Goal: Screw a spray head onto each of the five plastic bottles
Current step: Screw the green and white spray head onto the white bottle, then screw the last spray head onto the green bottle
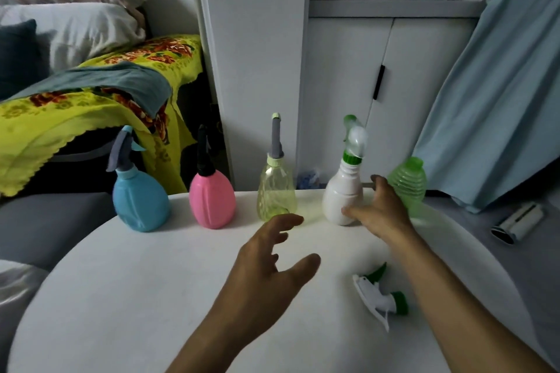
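Observation:
Five bottles stand in a row at the far edge of the round white table (121, 297). The blue bottle (140, 200), pink bottle (212, 200), yellow bottle (276, 191) and white bottle (341, 194) each carry a spray head. The green ribbed bottle (409, 182) at the right end has none. A loose white and green spray head (378, 297) lies on the table in front of it. My right hand (377, 209) is spread between the white and green bottles, its thumb by the white bottle's base. My left hand (272, 260) hovers with fingers apart in front of the yellow bottle.
A bed with a yellow flowered blanket (91, 94) and pillows lies at the left. White cupboards (348, 85) stand behind the table. A pale blue cloth (500, 85) hangs at the right. A small black and white device (518, 222) lies on the grey surface at the right.

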`<act>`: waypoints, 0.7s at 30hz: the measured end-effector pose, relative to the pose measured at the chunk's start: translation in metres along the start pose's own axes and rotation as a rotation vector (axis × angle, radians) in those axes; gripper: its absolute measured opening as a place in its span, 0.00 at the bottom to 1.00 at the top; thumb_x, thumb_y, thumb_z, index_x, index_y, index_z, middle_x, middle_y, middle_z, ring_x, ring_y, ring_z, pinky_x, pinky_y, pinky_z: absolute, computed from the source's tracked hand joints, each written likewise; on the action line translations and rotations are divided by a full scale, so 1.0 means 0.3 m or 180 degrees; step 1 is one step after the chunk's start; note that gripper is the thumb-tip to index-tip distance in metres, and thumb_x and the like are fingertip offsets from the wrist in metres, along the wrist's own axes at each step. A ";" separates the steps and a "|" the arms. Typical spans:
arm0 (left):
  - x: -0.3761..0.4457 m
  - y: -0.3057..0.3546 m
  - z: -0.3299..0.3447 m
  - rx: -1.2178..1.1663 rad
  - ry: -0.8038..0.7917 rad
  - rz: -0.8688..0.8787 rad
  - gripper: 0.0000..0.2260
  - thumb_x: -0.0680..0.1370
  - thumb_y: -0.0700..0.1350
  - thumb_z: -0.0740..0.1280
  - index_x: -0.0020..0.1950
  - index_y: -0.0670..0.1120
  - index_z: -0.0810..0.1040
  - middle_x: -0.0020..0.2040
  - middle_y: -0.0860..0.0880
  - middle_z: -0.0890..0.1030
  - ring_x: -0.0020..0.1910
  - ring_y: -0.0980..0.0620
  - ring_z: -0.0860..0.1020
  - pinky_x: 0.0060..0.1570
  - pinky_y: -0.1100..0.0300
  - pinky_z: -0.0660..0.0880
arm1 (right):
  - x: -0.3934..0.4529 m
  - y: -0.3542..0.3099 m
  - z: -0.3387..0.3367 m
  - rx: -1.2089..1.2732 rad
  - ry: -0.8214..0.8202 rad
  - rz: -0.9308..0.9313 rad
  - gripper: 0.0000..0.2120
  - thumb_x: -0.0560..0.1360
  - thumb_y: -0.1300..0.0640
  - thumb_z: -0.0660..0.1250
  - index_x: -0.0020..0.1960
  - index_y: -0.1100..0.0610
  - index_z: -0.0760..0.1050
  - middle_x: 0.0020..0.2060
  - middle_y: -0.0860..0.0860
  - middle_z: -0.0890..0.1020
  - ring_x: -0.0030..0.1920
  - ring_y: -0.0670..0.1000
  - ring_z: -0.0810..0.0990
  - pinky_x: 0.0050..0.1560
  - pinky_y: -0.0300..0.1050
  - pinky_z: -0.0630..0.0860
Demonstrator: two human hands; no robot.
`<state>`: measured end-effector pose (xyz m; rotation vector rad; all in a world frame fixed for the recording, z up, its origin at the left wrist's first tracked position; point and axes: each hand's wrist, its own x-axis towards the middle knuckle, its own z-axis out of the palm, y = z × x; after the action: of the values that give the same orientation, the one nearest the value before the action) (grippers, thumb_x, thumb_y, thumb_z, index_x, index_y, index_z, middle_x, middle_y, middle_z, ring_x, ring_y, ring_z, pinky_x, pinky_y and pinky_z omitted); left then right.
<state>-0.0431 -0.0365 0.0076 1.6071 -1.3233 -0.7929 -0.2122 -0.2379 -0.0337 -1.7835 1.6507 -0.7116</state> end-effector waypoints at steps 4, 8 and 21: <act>0.007 -0.020 0.002 0.0029 0.0053 -0.0009 0.22 0.72 0.54 0.73 0.64 0.63 0.72 0.63 0.63 0.74 0.61 0.64 0.73 0.58 0.61 0.73 | 0.002 0.005 -0.184 -0.0482 0.0387 0.0274 0.13 0.64 0.51 0.72 0.48 0.54 0.82 0.46 0.55 0.86 0.48 0.59 0.84 0.51 0.51 0.80; 0.014 -0.029 0.013 0.0075 0.0083 -0.0040 0.23 0.73 0.51 0.73 0.66 0.62 0.71 0.63 0.61 0.75 0.61 0.63 0.73 0.59 0.60 0.74 | 0.026 0.056 -0.240 0.0099 0.1696 0.0284 0.20 0.67 0.52 0.75 0.56 0.54 0.76 0.53 0.56 0.84 0.53 0.60 0.81 0.46 0.47 0.72; -0.001 -0.048 0.042 0.0192 0.0102 0.0104 0.20 0.72 0.53 0.74 0.61 0.64 0.73 0.58 0.65 0.78 0.58 0.66 0.75 0.57 0.61 0.76 | 0.169 0.187 -0.117 0.0796 0.1363 0.0186 0.31 0.64 0.52 0.80 0.63 0.54 0.73 0.58 0.56 0.81 0.57 0.61 0.80 0.58 0.53 0.76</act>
<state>-0.0483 -0.0385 -0.0107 1.6346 -1.3586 -0.7106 -0.2717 -0.2934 -0.0518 -1.4682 1.7764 -1.2808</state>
